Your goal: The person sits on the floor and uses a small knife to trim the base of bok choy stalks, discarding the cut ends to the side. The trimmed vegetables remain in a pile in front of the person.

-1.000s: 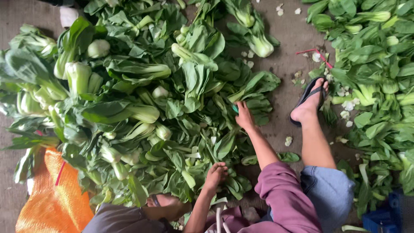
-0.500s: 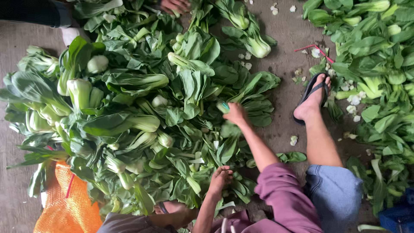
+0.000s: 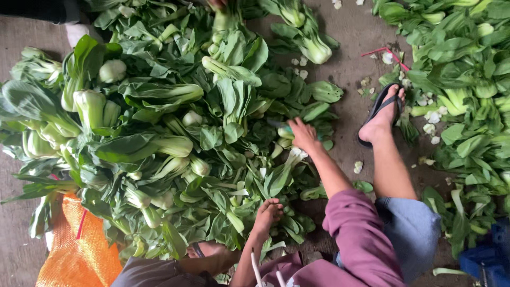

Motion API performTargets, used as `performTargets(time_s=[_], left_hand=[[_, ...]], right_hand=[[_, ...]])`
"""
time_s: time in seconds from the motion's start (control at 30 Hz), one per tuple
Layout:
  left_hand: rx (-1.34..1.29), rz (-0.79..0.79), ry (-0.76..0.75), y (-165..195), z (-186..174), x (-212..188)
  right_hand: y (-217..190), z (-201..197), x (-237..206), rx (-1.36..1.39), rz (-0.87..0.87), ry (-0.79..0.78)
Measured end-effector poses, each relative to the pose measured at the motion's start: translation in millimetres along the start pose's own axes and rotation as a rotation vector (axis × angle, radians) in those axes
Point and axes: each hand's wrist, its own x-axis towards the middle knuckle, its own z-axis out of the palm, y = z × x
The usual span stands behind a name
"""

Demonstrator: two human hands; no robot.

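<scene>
Grey concrete floor is lying under a bok choy pile. Right hand is clasping a stalk at its right edge; left hand, fingers curled, is touching near leaves. Orange mesh sack is lying near-left.

Right hand: fingertips buried among bok choy pile; what it grips unclear. Orange mesh sack cut off by bottom edge.
</scene>
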Motion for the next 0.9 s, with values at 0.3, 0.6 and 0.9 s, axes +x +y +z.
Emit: performTargets(time_s=[0.3,0.6,0.9], left_hand=[[-0.061,0.131,0.001,14.5,-2.9,-18.0],[0.136,0.559,0.182,23.1,-1.5,-55.4],[0.211,0.899,-0.077,70.0,-25.6,-153.7]], right_hand=[[-3.9,-13.5,-32.2,0.07,0.103,0.073],[-13.1,-4.4,-122.3,0.766,-0.011,-0.187],[-136.3,12.6,-251.9,0.913,-0.486,-0.154]])
